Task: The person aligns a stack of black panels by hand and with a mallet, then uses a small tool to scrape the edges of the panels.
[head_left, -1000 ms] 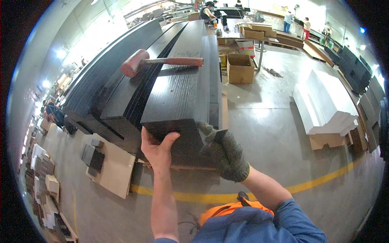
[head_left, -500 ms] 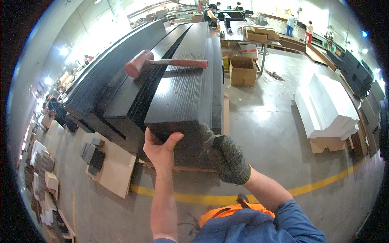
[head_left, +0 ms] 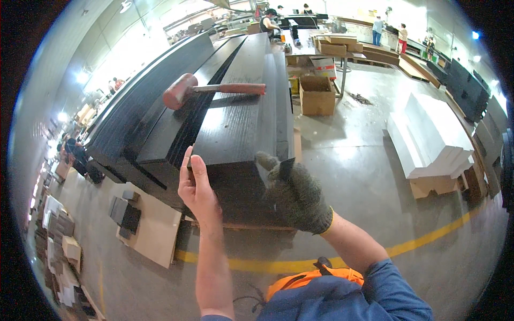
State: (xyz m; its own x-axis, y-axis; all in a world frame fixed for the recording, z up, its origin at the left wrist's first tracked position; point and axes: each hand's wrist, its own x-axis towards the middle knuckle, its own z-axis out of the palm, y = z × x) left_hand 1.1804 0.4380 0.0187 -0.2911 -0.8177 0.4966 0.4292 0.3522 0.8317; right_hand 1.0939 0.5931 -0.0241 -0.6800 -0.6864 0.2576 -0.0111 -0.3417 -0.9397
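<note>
A stack of long black wood-grain boards [head_left: 235,131] lies in front of me, its near end facing me. My left hand [head_left: 197,184] is bare and open at the near left corner of the top board, fingers and thumb pointing up along its edge. At the near right corner is my right hand [head_left: 297,195], in a dark grey-green knitted glove. Its fingers are curled, and a small dark flat piece [head_left: 287,168] shows at them; its kind cannot be made out. A mallet with a worn reddish head [head_left: 180,92] and a reddish handle lies across the boards.
More black boards [head_left: 144,101] are stacked to the left. A pale panel [head_left: 160,227] with dark pieces lies on the floor at left. White boards [head_left: 428,142] are stacked at right. A cardboard box [head_left: 317,96] stands beside a table farther off, with people working beyond.
My left hand has risen from the boards' end face to the top corner, its fingers straightening. My right hand has moved slightly up at the right corner. The view has shifted a little.
</note>
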